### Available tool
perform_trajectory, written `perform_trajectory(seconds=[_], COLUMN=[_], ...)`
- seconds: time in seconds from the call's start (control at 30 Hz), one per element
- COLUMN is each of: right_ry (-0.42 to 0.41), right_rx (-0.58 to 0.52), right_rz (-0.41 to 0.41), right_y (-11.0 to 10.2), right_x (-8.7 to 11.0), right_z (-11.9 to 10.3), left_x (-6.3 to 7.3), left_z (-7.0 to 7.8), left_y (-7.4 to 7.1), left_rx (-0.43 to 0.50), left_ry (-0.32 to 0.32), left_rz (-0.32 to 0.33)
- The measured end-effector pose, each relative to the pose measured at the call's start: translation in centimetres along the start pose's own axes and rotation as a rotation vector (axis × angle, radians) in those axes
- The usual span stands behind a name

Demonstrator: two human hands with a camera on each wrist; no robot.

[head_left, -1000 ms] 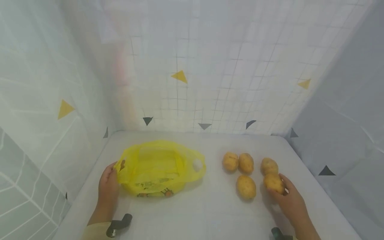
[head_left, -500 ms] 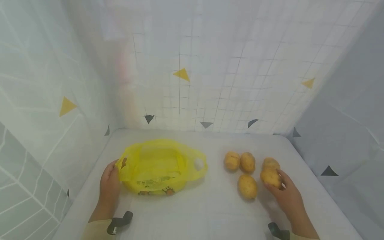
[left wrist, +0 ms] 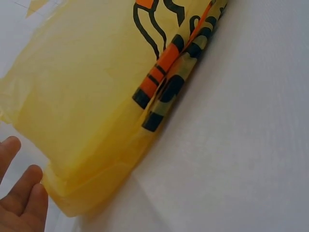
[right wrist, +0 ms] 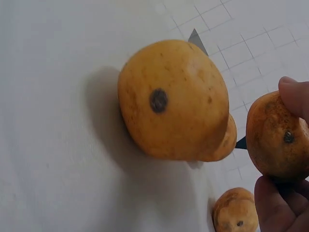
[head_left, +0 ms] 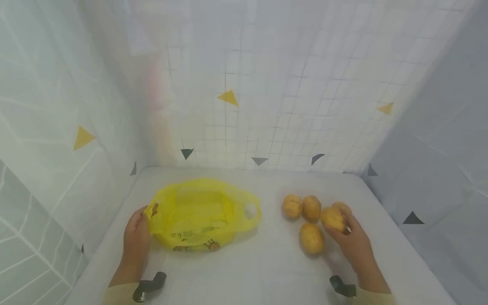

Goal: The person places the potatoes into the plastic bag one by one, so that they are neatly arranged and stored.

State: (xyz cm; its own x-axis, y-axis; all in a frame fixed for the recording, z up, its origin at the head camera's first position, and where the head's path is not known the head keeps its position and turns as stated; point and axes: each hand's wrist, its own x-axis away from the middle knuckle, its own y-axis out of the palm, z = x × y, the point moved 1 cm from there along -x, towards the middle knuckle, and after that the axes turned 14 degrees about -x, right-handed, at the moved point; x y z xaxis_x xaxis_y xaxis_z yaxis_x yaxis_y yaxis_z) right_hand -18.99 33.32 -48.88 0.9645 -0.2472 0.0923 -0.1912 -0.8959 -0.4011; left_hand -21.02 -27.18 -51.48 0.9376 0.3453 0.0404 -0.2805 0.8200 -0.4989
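My right hand (head_left: 352, 241) pinches a potato (head_left: 333, 219) between thumb and fingers, above the table, partly covering another potato (head_left: 342, 207) behind it. In the right wrist view this gripped potato (right wrist: 275, 137) shows at the right edge. Three more potatoes lie to its left: one at far left (head_left: 292, 206), one beside that (head_left: 311, 208), and a nearer one (head_left: 311, 239). A yellow plastic bag (head_left: 202, 212) lies with its mouth spread. Against its left handle rests my left hand (head_left: 136, 237); in the left wrist view its loosely extended fingers (left wrist: 34, 176) touch the bag's edge.
The white-covered table (head_left: 244, 271) has a pale sheet wall (head_left: 289, 106) at its back and more sheeting at both sides. Dark wrist mounts (head_left: 150, 286) sit on the wrists. The bag's right handle loop (head_left: 256, 212) faces the potatoes.
My right hand has carried its potato up and to the left, toward the other potatoes. The left hand and the bag stay essentially where they were.
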Motion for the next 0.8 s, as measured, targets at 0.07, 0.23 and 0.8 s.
perform_trajectory(seconds=[0.07,0.23,0.8], right_ry=[0.005,0.022,-0.066], right_rx=[-0.013,-0.015,0.034], right_rz=[-0.001,-0.017,-0.028], right_y=[0.5,1.2,2.8], right_x=[-0.1,-0.2,-0.6], right_z=[-0.2,-0.7,-3.1], left_x=[0.0,-0.4,-0.4], left_z=[-0.1,-0.4,-0.3], left_y=[-0.2,0.0,0.0], left_rx=[0.01,0.025,0.039], left_ry=[0.009,-0.004,-0.003], left_rz=[0.0,-0.014,0.002])
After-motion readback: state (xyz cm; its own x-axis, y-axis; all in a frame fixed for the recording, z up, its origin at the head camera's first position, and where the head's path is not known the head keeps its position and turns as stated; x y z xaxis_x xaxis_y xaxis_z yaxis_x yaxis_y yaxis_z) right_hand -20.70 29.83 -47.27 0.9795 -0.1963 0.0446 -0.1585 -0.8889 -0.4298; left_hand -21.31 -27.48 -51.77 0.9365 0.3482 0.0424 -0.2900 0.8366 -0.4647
